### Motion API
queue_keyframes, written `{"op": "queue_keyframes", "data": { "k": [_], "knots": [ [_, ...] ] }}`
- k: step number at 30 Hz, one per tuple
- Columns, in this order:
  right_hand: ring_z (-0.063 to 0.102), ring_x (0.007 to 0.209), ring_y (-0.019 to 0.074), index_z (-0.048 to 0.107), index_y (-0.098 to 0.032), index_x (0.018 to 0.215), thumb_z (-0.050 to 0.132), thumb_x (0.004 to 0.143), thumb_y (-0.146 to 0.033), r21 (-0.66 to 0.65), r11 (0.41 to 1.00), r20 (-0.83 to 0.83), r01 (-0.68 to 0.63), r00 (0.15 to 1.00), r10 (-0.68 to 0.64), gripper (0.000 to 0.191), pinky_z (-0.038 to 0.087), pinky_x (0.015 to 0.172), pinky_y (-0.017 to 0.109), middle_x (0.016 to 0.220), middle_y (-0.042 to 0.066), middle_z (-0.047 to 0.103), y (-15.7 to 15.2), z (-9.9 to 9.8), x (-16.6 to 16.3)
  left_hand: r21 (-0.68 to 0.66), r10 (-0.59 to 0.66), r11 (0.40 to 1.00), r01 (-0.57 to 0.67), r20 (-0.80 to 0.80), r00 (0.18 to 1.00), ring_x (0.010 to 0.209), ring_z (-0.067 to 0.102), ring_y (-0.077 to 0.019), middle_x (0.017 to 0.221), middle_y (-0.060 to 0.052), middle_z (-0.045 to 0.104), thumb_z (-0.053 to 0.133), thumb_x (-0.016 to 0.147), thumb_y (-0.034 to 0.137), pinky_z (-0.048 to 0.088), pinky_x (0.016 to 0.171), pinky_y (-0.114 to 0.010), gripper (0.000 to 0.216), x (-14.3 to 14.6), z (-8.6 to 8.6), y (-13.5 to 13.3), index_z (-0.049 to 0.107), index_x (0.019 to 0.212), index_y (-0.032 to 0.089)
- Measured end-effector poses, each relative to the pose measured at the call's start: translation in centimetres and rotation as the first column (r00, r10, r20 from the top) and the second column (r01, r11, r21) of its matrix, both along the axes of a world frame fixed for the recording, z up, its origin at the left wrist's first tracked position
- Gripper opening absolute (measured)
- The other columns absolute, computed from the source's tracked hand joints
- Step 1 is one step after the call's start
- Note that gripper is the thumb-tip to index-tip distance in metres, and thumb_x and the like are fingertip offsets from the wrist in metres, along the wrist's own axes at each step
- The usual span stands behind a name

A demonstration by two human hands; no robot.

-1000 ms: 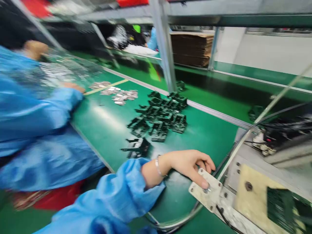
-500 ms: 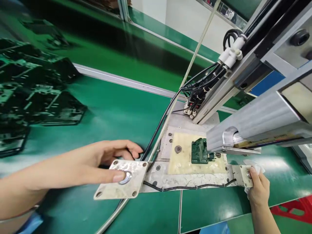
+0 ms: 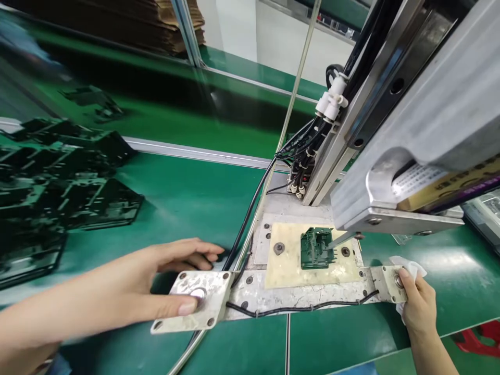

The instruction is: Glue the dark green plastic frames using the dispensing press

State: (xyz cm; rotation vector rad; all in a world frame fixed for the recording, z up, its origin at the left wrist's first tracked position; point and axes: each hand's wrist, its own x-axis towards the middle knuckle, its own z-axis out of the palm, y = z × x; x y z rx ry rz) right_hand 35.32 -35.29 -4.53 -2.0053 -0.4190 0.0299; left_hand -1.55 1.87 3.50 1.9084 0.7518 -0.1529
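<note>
Two hands rest at opposite ends of a scuffed metal base bar (image 3: 297,296) on the green surface (image 3: 187,187). The left hand (image 3: 156,284) lies loosely spread and holds nothing. Its forefinger is stretched out with the tip pressed on a round metal button (image 3: 200,292) set in a square end plate (image 3: 182,319), and its other fingers curl down onto the surface beside a black cable (image 3: 250,213). The right hand (image 3: 419,304) is curled around a white cloth (image 3: 411,266), with its thumb tip against a second button (image 3: 399,282) on the bar's right tab.

Between the hands, a yellowish fixture pad (image 3: 289,271) is bolted to the base, and a small green moulded part (image 3: 316,250) sits on it. A thin metal pin from the grey press head (image 3: 390,208) touches the part's right edge, and the head overhangs the pad from the right. A thinner black wire (image 3: 297,310) runs along the bar's front edge.

A blurred heap of black plastic parts (image 3: 70,198) lies well to the left on the surface. Stacked cardboard (image 3: 164,21) sits far behind.
</note>
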Motion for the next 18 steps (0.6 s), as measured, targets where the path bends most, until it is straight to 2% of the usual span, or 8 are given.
{"op": "queue_keyframes", "data": {
  "k": [2,4,6,9,11,14,16,18],
  "knots": [
    [0.042,0.050,0.0146,0.055,-0.017,0.057,0.070,0.075,-0.065,0.009,1.000,-0.013,-0.011,1.000,0.011,0.053,0.031,0.046,0.026,0.052,0.001,0.048,0.0,-0.2,0.1,0.185,0.069,0.980,-0.068,0.003,0.998,0.122,0.055,-0.0312,0.135,0.004,0.060,0.078,0.063,0.057,0.047,0.099,-0.038,0.067,1.6,1.6,-1.3,0.059,0.126,0.044],
    [0.044,0.050,0.0154,0.058,-0.017,0.058,0.070,0.075,-0.066,0.011,1.000,-0.018,-0.016,1.000,0.016,0.053,0.032,0.045,0.026,0.053,0.002,0.050,0.0,-0.3,0.2,0.259,0.072,0.963,-0.081,0.044,0.996,0.127,0.052,-0.0337,0.140,0.001,0.056,0.078,0.060,0.062,0.046,0.102,-0.040,0.077,4.4,3.3,-3.3,0.056,0.130,0.041],
    [0.047,0.051,0.0168,0.063,-0.016,0.064,0.070,0.075,-0.066,0.001,1.000,-0.016,-0.023,1.000,0.023,0.052,0.034,0.045,0.026,0.056,0.003,0.053,-0.1,-0.4,0.3,0.232,0.021,0.971,-0.057,0.157,0.987,0.132,0.048,-0.0354,0.148,-0.006,0.048,0.079,0.055,0.063,0.042,0.109,-0.042,0.098,8.0,4.6,-5.6,0.045,0.142,0.031],
    [0.050,0.052,0.0182,0.068,-0.014,0.071,0.069,0.076,-0.065,-0.019,0.999,-0.012,-0.043,0.999,0.043,0.052,0.038,0.046,0.027,0.058,0.004,0.057,0.0,-0.3,0.4,0.131,-0.089,0.990,0.059,0.239,0.967,0.133,0.047,-0.0357,0.149,-0.015,0.045,0.084,0.056,0.051,0.041,0.110,-0.043,0.103,12.8,4.8,-7.9,0.041,0.144,0.021],
    [0.050,0.052,0.0184,0.068,-0.014,0.070,0.068,0.077,-0.066,-0.021,0.998,-0.018,-0.052,0.999,0.052,0.053,0.038,0.046,0.026,0.057,0.004,0.057,0.1,-0.3,0.3,0.073,-0.091,0.995,0.074,0.266,0.960,0.124,0.054,-0.0352,0.135,-0.017,0.057,0.081,0.060,0.043,0.045,0.104,-0.044,0.087,14.8,4.1,-8.6,0.047,0.137,0.018],
    [0.048,0.048,0.0176,0.066,-0.015,0.065,0.068,0.074,-0.069,-0.014,0.999,-0.040,-0.050,0.998,0.050,0.055,0.036,0.042,0.027,0.053,0.004,0.054,0.3,-0.2,0.3,-0.016,-0.039,0.999,0.046,0.306,0.951,0.100,0.063,-0.0301,0.105,-0.011,0.069,0.077,0.064,0.040,0.051,0.087,-0.040,0.064,15.8,3.4,-8.7,0.057,0.121,0.017],
    [0.046,0.046,0.0174,0.066,-0.015,0.063,0.068,0.072,-0.071,-0.005,0.999,-0.043,-0.042,0.998,0.042,0.057,0.035,0.040,0.027,0.052,0.004,0.053,0.5,-0.1,0.4,-0.093,-0.034,0.994,0.061,0.272,0.962,0.082,0.063,-0.0246,0.088,-0.005,0.069,0.079,0.062,0.043,0.051,0.072,-0.033,0.058,15.6,3.7,-8.7,0.062,0.112,0.017],
    [0.048,0.046,0.0183,0.066,-0.015,0.064,0.068,0.071,-0.072,-0.008,0.999,-0.039,-0.040,0.998,0.039,0.058,0.037,0.040,0.027,0.052,0.004,0.055,0.5,0.0,0.4,-0.184,-0.088,0.975,0.124,0.194,0.977,0.067,0.058,-0.0185,0.075,-0.001,0.065,0.079,0.061,0.048,0.044,0.058,-0.027,0.051,14.9,4.5,-8.5,0.067,0.100,0.018]
  ]
}}
